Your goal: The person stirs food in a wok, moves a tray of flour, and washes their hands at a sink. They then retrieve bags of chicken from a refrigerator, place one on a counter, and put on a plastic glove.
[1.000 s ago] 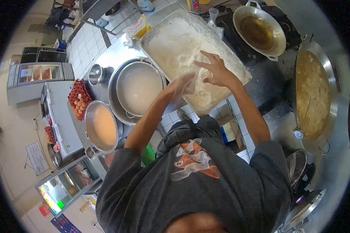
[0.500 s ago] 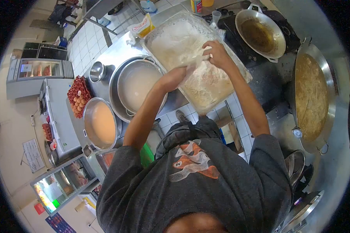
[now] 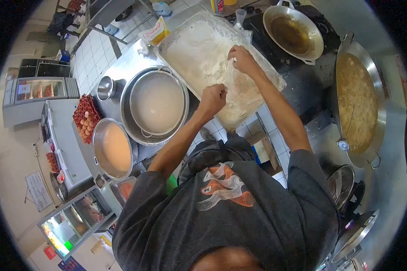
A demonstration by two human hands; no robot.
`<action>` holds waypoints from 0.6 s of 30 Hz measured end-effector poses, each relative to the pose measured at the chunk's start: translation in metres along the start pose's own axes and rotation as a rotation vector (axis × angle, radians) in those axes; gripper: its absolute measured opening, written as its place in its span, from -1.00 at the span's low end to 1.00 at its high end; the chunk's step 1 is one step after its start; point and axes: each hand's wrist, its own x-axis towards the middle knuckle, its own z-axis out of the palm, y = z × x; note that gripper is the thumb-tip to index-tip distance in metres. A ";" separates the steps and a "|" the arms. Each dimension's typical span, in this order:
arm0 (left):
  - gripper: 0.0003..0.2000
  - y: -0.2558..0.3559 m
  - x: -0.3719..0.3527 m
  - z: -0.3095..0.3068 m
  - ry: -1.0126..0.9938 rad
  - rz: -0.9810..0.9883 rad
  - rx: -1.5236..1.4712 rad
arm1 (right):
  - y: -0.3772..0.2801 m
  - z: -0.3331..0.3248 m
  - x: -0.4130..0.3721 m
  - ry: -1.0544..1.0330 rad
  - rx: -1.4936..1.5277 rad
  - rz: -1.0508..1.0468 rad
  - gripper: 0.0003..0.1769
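A large rectangular tray (image 3: 166,53) holds white flour (image 3: 196,38), with clumped, yellowish patches toward its near end. Over the tray, my right hand (image 3: 242,58) is closed in a pinch at the upper edge of a thin, whitish translucent sheet (image 3: 242,83) that looks like plastic. My left hand (image 3: 214,98) hangs above the tray's near-left side, its fingers curled together beside the sheet's other edge. What sits inside the left fingers is too small to make out. Left of the tray, a metal pot of cloudy whitish liquid (image 3: 158,104) stands inside a wider basin (image 3: 125,115).
A bowl of orange liquid (image 3: 115,147), a tray of eggs (image 3: 87,126) and a small steel bowl (image 3: 106,87) stand at left. On the right are a pan of dark oil (image 3: 291,36) and a big wok of bubbling oil (image 3: 357,99) with a thermometer (image 3: 343,145) clipped on.
My hands have moved apart a little; the left one has dropped lower and turned its fingers up. The pinkish floured patch beneath them is now covered by the pale sheet.
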 end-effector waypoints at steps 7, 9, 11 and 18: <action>-0.85 0.037 0.010 -0.015 0.391 -0.122 -0.353 | -0.009 -0.009 0.006 0.056 0.084 -0.027 -0.77; -0.76 0.031 0.019 -0.028 0.417 -0.142 -0.454 | -0.009 -0.010 0.012 0.064 0.085 -0.019 -0.76; -0.75 0.052 0.022 -0.035 0.459 -0.144 -0.329 | -0.008 -0.007 0.019 0.072 0.087 0.002 -0.76; -0.76 0.021 0.041 -0.036 0.414 0.008 -0.037 | -0.008 -0.007 0.012 0.017 0.023 0.060 -0.67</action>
